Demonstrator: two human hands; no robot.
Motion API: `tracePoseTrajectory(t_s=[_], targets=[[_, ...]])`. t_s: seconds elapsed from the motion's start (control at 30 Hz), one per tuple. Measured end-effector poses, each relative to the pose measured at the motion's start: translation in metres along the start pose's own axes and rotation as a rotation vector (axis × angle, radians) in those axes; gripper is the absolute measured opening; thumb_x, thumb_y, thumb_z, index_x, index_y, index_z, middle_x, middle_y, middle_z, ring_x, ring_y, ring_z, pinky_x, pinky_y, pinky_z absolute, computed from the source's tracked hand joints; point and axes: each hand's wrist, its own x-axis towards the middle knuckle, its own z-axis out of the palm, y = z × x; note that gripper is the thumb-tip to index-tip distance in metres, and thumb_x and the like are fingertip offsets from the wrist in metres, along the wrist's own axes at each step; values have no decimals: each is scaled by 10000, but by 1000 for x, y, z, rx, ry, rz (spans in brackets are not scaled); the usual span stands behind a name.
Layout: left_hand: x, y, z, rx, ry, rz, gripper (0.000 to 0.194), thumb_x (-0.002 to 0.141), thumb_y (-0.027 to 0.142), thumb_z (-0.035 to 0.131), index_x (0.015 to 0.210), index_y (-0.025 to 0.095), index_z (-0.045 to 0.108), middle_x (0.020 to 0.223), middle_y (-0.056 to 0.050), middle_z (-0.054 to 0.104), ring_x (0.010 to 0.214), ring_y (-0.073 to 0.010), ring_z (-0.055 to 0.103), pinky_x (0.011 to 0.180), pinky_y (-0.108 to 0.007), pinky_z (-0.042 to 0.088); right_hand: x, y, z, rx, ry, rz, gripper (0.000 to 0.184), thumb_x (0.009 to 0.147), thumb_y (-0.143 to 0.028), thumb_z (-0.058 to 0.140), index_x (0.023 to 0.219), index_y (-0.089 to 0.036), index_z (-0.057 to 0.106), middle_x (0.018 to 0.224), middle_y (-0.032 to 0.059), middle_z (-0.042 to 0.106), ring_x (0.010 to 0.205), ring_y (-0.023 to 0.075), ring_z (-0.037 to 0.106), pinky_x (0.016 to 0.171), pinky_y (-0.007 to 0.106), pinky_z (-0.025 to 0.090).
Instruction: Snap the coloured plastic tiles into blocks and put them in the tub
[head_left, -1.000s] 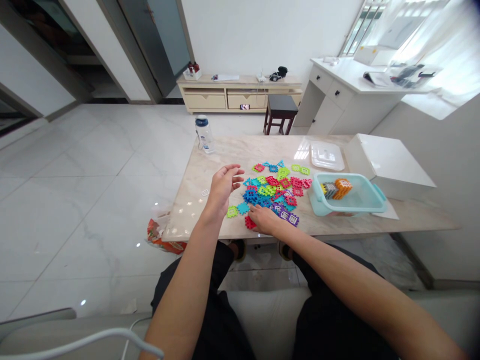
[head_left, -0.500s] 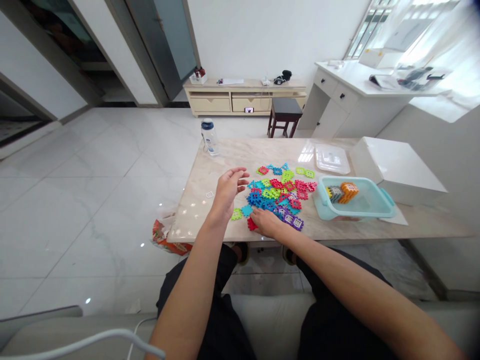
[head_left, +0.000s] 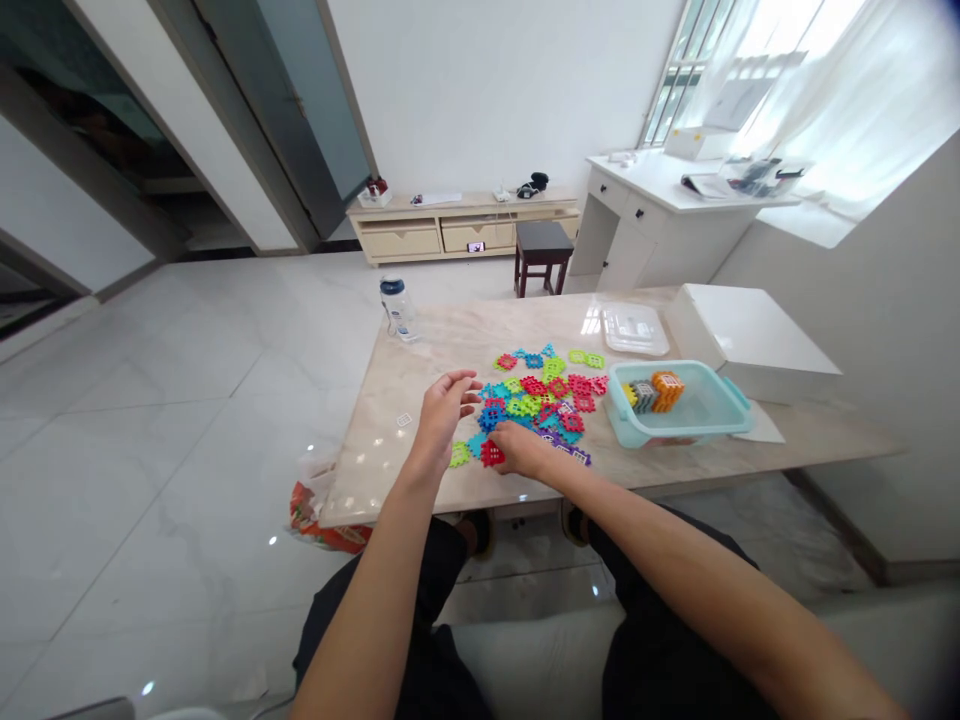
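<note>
A heap of flat plastic puzzle tiles [head_left: 544,395] in blue, green, red, pink and purple lies on the marble table [head_left: 420,360]. My right hand [head_left: 521,447] is at the near edge of the heap, fingers pinched on a red tile [head_left: 491,454]. My left hand [head_left: 442,405] hovers just left of the heap with its fingers loosely apart and nothing in it. A green tile [head_left: 459,455] lies beside my left wrist.
A teal tub [head_left: 679,412] with stacked orange, grey and yellow tiles stands right of the heap, its clear lid [head_left: 634,330] behind it. A white box [head_left: 750,340] sits at the far right, a water bottle [head_left: 397,308] at the far left corner. A small white tile [head_left: 403,420] lies alone.
My right hand has closed on the red tile and lifted it slightly. My left hand has dropped nearer to the table. The camera has tilted, shifting the whole scene.
</note>
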Motion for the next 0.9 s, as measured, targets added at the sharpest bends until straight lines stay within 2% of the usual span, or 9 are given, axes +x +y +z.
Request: tracePoseTrajectory(t_s=[0.07, 0.17, 0.27, 0.33, 0.4, 0.57, 0.73, 0.9], targets=[[2, -3, 0, 40, 9, 28, 286, 831, 335, 769, 1066, 175, 738, 1017, -87, 788, 764, -130, 690, 693, -235, 496, -2, 11, -22, 79, 180, 38, 274, 879, -254, 864, 1110, -130, 785, 1138, 161, 782, 1050, 288, 733, 963, 357, 561], [3, -10, 4, 113, 13, 49, 278, 868, 361, 754, 1071, 172, 745, 1005, -89, 791, 774, -145, 705, 701, -247, 505, -12, 26, -52, 277, 549, 38, 383, 875, -327, 878, 1210, -176, 769, 1174, 132, 784, 1098, 289, 732, 1014, 406, 564], [0, -18, 12, 109, -113, -25, 335, 928, 467, 741, 1045, 154, 768, 979, -114, 799, 844, -196, 749, 722, -270, 538, -26, 30, -67, 423, 757, -28, 459, 868, -357, 892, 1279, -210, 753, 1241, 121, 777, 1172, 296, 729, 1061, 443, 570], [-4, -22, 18, 37, -199, -85, 393, 947, 531, 747, 1022, 147, 778, 969, -120, 806, 868, -218, 766, 732, -284, 564, -35, 28, -71, 457, 794, -67, 478, 868, -361, 894, 1301, -221, 748, 1260, 118, 772, 1187, 302, 726, 1081, 465, 571], [-7, -23, 23, -73, -229, -134, 412, 947, 554, 771, 1011, 147, 779, 949, -105, 809, 822, -207, 764, 732, -291, 587, -41, 25, -71, 465, 791, -103, 478, 879, -357, 884, 1318, -231, 744, 1274, 115, 767, 1191, 303, 722, 1090, 480, 571], [-9, -19, 28, -232, -277, -224, 317, 963, 447, 811, 1016, 136, 784, 895, -83, 818, 723, -158, 751, 749, -268, 626, -45, 29, -69, 477, 780, -173, 474, 882, -350, 880, 1320, -230, 744, 1274, 114, 768, 1198, 295, 719, 1093, 476, 577], [-6, -12, 18, -219, -338, -276, 287, 970, 409, 814, 1030, 129, 794, 871, -89, 823, 742, -168, 775, 791, -273, 653, -38, 32, -70, 489, 780, -195, 538, 838, -343, 905, 1344, -250, 749, 1319, 109, 769, 1252, 300, 718, 1121, 483, 580], [-6, -13, 7, -239, -320, -276, 324, 900, 410, 887, 1051, 137, 802, 908, -86, 833, 742, -164, 776, 777, -267, 650, -34, 26, -72, 510, 725, -215, 523, 857, -348, 895, 1355, -263, 759, 1321, 100, 781, 1244, 298, 729, 1133, 496, 581]])
